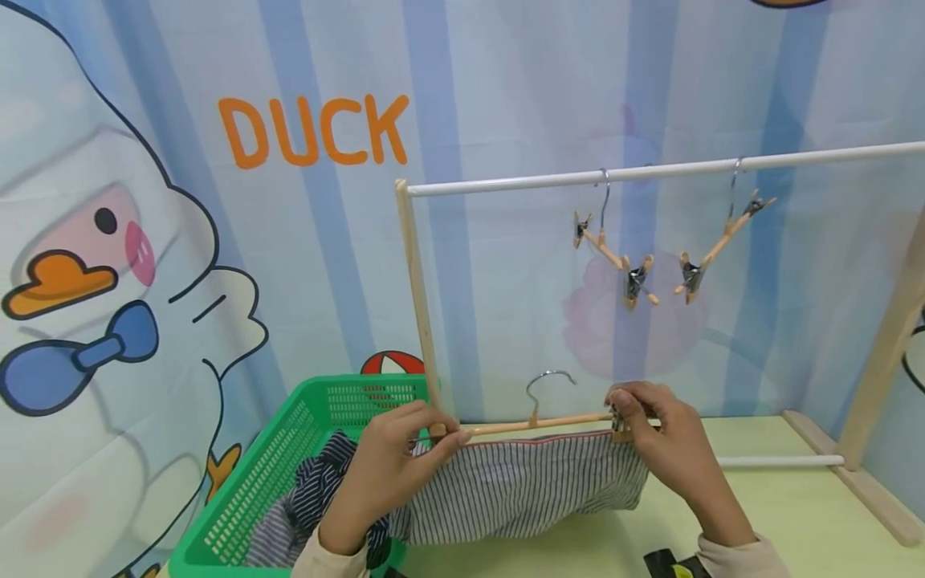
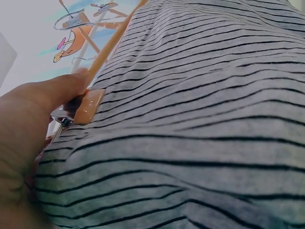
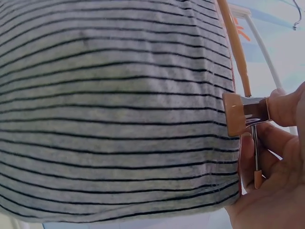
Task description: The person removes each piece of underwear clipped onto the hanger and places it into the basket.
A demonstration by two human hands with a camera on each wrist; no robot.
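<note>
A wooden clip hanger with a metal hook holds a grey garment with dark stripes, which hangs by its red-edged top. My left hand holds the hanger's left end, thumb by the tan-jawed clip on the cloth. At the other end my right hand pinches the right clip, whose tan jaw lies over the garment's edge. The bar's tip shows below that clip, between my fingers. The cloth fills most of both wrist views.
A green basket at the left contains dark striped clothes. Behind my hands stands a rack with a white rail and wooden posts. Two clip hangers hang from the rail. A duck-printed curtain backs the pale table.
</note>
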